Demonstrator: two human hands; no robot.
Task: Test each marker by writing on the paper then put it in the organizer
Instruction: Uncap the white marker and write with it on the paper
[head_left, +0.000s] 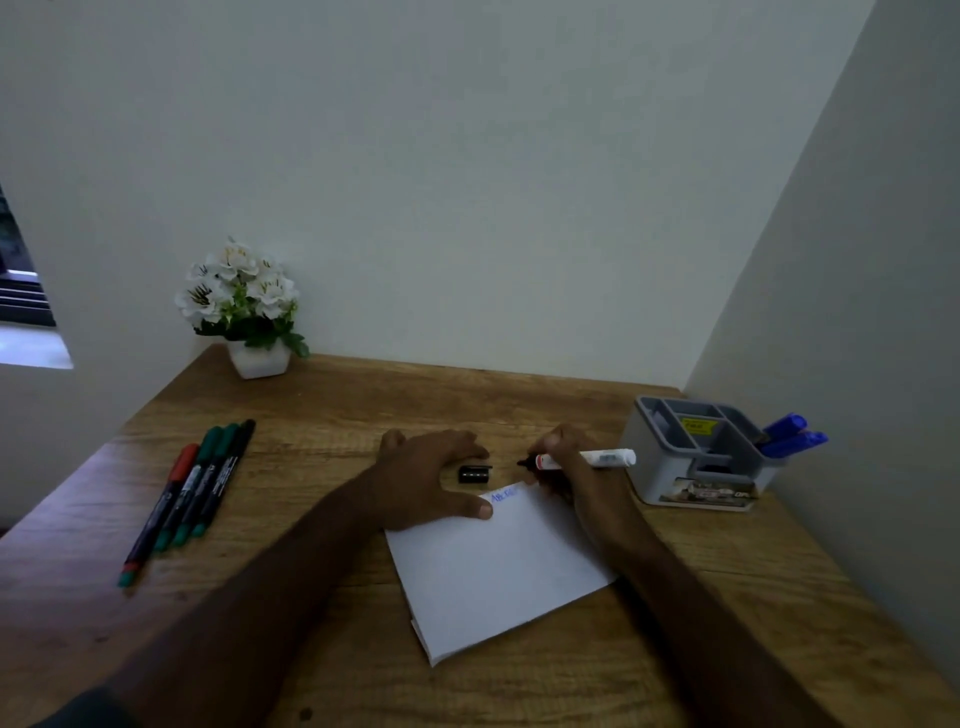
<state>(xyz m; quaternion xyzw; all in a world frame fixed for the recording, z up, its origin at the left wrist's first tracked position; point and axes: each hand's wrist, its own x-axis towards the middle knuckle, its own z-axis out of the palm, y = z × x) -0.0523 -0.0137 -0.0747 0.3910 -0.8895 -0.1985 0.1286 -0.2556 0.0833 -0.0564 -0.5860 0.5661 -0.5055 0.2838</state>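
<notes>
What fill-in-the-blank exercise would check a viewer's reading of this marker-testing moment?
1. The uncapped white marker is held in the ____ hand.
2. The writing already on the paper is ____ in colour.
3. The black cap lies on the ____, beyond the paper.
4. The markers in the organizer are ____.

Missing words: right; blue; table; blue

My left hand (431, 475) lies flat, palm down, fingers spread toward 12 o'clock, thumb pointing to 3. My right hand (563, 460) sits at its 3 o'clock, well apart, fingers curled tight in a writing grip. Both forearms reach in from 6 o'clock.
</notes>
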